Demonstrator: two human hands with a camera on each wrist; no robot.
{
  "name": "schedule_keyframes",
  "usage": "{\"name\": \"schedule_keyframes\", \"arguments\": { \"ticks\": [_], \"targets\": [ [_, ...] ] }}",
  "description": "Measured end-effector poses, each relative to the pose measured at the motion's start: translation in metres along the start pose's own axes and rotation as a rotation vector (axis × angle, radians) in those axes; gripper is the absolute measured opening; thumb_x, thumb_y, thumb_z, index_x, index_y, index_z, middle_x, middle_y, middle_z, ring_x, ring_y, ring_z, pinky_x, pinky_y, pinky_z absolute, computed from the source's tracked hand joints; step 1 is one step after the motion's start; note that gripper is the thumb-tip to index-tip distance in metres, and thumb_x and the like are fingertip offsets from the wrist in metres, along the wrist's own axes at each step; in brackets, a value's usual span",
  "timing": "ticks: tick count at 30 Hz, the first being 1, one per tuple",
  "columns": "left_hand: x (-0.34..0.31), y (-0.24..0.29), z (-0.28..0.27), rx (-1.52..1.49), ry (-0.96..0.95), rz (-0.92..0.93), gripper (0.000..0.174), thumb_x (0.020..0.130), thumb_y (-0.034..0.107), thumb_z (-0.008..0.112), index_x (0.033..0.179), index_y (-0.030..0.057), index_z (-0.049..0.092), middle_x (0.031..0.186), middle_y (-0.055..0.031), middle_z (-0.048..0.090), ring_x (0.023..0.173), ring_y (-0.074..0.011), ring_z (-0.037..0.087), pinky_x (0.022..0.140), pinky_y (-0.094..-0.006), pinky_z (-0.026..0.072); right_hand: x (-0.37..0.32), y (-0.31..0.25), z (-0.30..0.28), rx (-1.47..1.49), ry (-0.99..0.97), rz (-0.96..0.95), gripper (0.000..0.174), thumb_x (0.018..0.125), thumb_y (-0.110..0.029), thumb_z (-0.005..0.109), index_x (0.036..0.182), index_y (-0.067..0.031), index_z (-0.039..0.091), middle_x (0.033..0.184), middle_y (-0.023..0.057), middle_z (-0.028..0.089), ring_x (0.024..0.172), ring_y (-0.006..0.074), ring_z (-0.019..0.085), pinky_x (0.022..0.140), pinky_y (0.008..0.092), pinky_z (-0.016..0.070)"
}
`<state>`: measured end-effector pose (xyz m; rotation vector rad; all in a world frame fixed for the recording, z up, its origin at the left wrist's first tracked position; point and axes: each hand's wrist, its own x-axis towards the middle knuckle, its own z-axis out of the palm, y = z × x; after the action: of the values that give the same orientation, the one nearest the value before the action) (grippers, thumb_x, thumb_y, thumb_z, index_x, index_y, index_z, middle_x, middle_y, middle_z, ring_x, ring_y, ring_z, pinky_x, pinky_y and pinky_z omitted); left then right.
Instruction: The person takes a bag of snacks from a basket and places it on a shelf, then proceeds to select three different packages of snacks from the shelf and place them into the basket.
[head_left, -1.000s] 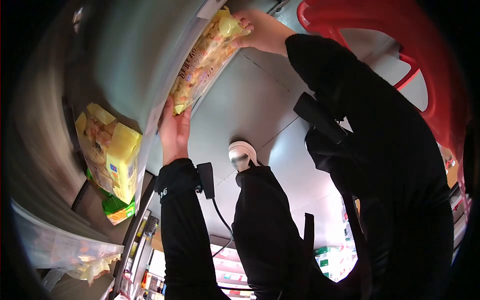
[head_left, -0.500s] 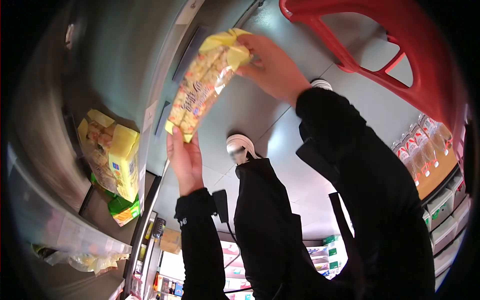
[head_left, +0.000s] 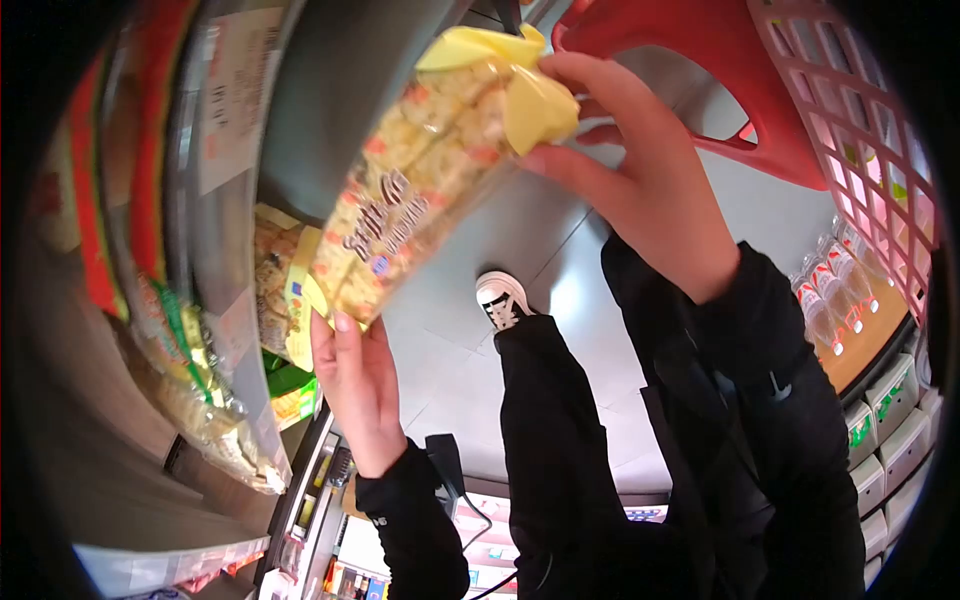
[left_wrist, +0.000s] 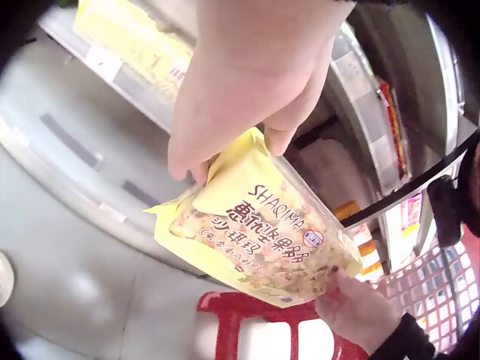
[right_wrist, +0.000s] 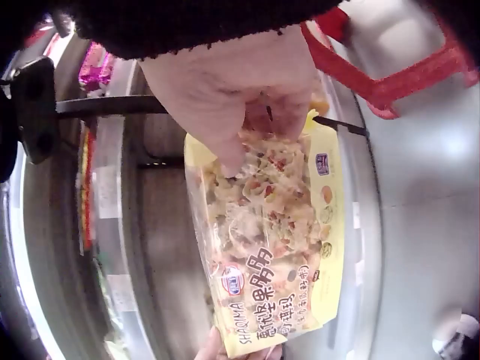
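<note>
A bag of shaqima (head_left: 400,190), with yellow ends and a clear window over nutty pastry, hangs tilted between both hands in the head view. My left hand (head_left: 360,385) pinches its lower end, thumb on the printed front. At the upper end, my right hand (head_left: 640,170) grips the yellow folded corner between thumb and fingers. The left wrist view shows the bag's lettered face (left_wrist: 262,225), with the left hand (left_wrist: 247,82) over one end. In the right wrist view the right hand (right_wrist: 232,90) partly covers the top of the bag (right_wrist: 262,217).
Left of the hands stands a shelf with price labels (head_left: 235,100); another yellow bag (head_left: 300,300) lies on it. A red plastic frame (head_left: 680,45) and a pink basket (head_left: 850,110) are at the right, above bottles (head_left: 835,285). A shoe (head_left: 503,298) stands on the floor.
The bag has come away from the shelf edge and nearer to the head camera, both hands moving with it. The view has shifted, bringing the pink basket and red packets into sight.
</note>
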<state>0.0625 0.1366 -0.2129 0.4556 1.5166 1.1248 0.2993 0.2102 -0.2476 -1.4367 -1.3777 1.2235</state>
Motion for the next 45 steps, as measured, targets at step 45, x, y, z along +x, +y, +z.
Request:
{"name": "schedule_keyframes", "arguments": {
  "ticks": [45],
  "targets": [
    [0.018,0.0,0.001,0.121,0.191,0.042,0.046,0.078,0.007,0.05,0.119,-0.0007,0.03,0.114,-0.0138,0.042,0.107,-0.0212,0.037,0.093,-0.0372,0.0263,-0.001,0.007,0.05,-0.29,0.031,-0.101,0.014,0.064,-0.004,0.05,0.077,0.0003,0.046,0.077,0.018,0.05,0.074,0.0341,0.051,0.064,0.0404,0.042]
  ]
}}
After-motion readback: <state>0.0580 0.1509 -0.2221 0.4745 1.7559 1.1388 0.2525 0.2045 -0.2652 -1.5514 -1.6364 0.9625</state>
